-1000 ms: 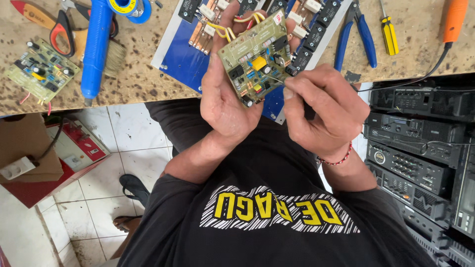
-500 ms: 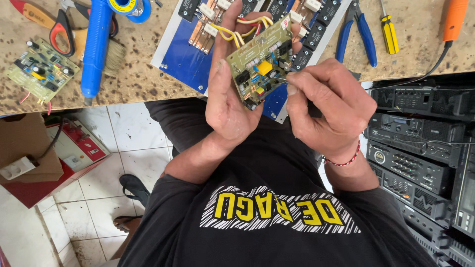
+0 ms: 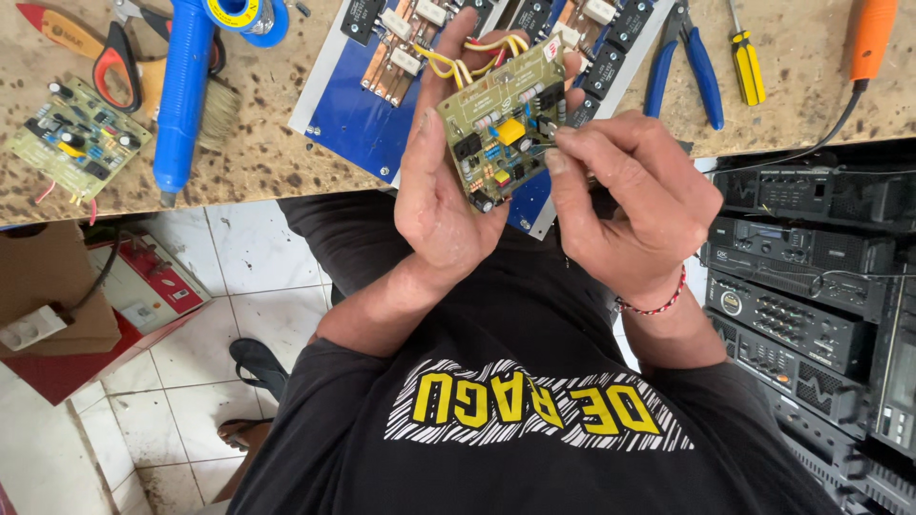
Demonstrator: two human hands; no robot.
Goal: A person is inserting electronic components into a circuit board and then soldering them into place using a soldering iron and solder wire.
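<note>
Slanting up-right, the circuit board sits in left hand

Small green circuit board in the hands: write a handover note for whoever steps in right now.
Left hand: grip closed around the small green circuit board with yellow wires, holding it tilted above the bench edge.
Right hand: fingertips pinched at the board's right edge on something too small to make out.
Nearby: large blue board with copper strips lies flat on the speckled brown workbench just behind the hands; blue-handled pliers and yellow screwdriver lie to the right, a second green circuit board far left.
Done: board lifted off the bench.
Left: whatever the fingers are working; board not yet set down.
</note>
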